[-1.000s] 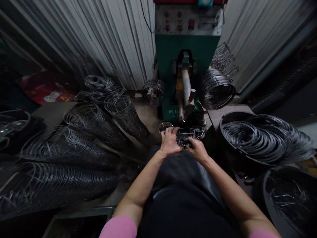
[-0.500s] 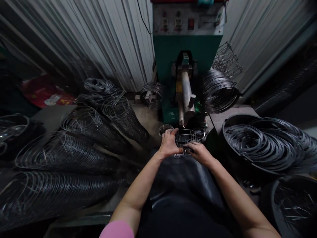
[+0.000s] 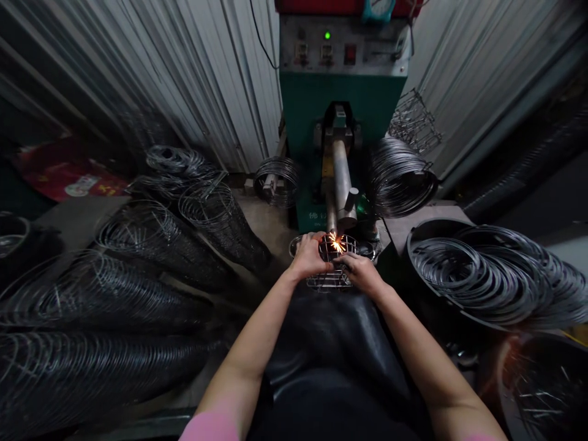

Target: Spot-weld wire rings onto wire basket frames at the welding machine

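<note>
Dim workshop, corrugated metal wall (image 3: 220,79) at back. Nearest, my black apron (image 3: 331,343). Just past it, round wire basket (image 3: 327,283), my left hand (image 3: 309,257) grasping left edge, right hand (image 3: 362,271) gripping right side. Sparks (image 3: 337,242) at basket's far rim, under welder arm (image 3: 341,174). Elbow room hemmed: stacked wire rings (image 3: 105,361) left, black tub (image 3: 429,300) right. Slim bare floor (image 3: 264,217) beyond left hand, beside green spot welder (image 3: 335,89).

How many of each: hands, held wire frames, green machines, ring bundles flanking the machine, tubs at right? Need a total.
Hands: 2
Held wire frame: 1
Green machine: 1
Flanking ring bundles: 2
Right-side tubs: 2
Total: 8
</note>
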A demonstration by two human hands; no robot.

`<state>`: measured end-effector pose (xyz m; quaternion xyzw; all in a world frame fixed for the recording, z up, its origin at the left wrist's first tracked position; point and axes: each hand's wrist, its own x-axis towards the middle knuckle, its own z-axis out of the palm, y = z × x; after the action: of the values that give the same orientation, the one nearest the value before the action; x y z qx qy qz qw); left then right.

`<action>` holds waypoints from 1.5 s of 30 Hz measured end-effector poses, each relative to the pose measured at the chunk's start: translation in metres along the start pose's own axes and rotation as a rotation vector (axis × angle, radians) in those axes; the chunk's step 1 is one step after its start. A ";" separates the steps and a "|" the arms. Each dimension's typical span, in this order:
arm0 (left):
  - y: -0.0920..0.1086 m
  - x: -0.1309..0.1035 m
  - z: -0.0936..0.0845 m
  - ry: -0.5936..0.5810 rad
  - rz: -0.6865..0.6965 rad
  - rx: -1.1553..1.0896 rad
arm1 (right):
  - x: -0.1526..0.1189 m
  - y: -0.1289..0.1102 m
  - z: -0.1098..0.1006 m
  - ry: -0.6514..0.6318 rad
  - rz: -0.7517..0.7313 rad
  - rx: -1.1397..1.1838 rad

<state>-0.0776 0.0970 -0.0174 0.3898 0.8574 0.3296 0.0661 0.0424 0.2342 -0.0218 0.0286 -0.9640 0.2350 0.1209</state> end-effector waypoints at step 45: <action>-0.005 0.029 0.004 0.040 -0.152 -0.040 | -0.148 0.006 0.086 0.475 1.072 1.256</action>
<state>-0.0993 0.1175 -0.0191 0.3153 0.8790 0.3484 0.0814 0.1660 0.1995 -0.1350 -0.4190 -0.4877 0.7503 0.1540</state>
